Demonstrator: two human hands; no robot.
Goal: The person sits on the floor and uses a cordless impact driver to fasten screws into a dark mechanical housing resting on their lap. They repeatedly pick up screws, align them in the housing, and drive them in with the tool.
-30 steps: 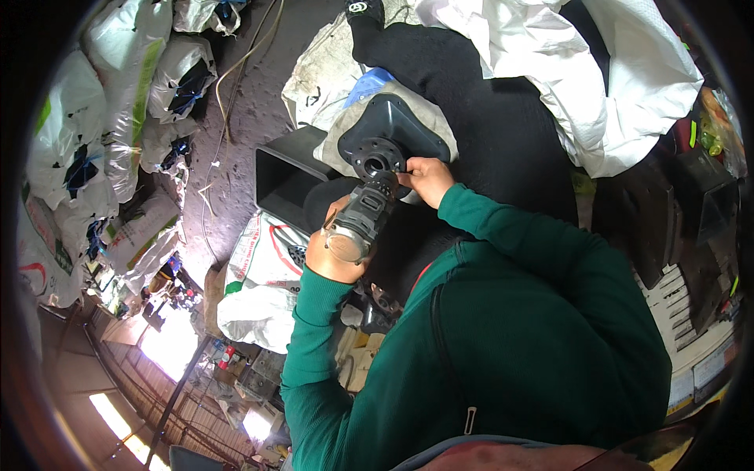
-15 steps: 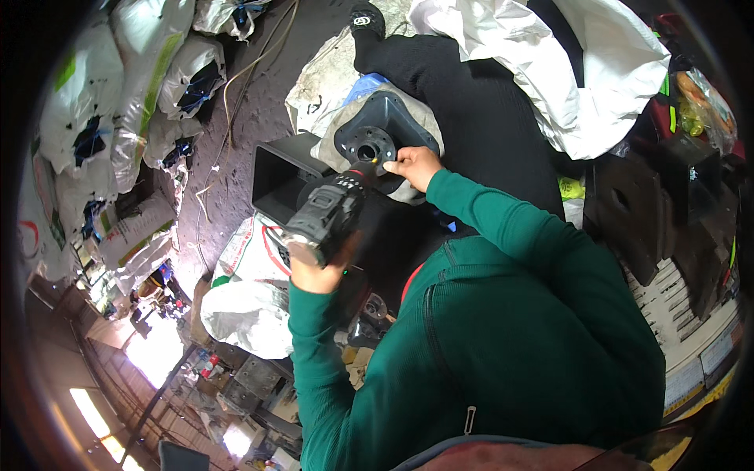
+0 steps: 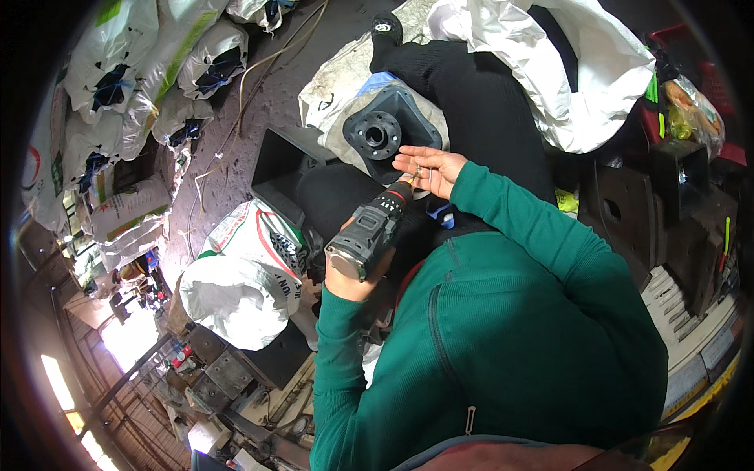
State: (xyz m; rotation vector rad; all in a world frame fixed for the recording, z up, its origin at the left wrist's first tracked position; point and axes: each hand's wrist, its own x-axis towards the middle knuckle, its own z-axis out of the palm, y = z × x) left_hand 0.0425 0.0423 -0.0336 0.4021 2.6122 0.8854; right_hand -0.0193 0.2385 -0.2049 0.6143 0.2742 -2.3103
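Observation:
My left hand [image 3: 355, 282] is wrapped around the grip of a black cordless drill [image 3: 369, 231], its front pointing up and right. The drill's tip is at the fingers of my right hand [image 3: 437, 169], which is turned palm up with the fingers stretched out. Small screws [image 3: 420, 170] lie on those fingers, too small to see well. Just beyond the fingertips, a black part with a square, round-cornered base [image 3: 408, 110] and a round flange with holes [image 3: 374, 135] rests on a whitish cloth [image 3: 345, 149] over my legs.
A black square-mouthed box [image 3: 287, 165] stands left of my knee, with a white sack [image 3: 236, 294] below it. Several filled white sacks [image 3: 118, 47] are stacked at the far left. Large white sheeting [image 3: 565, 110] lies beyond my leg; dark metal pieces [image 3: 620, 204] stand at right.
My right hand has left the flange, moved toward me and turned palm up. The drill has swung away from the flange, right and down, to my right fingers.

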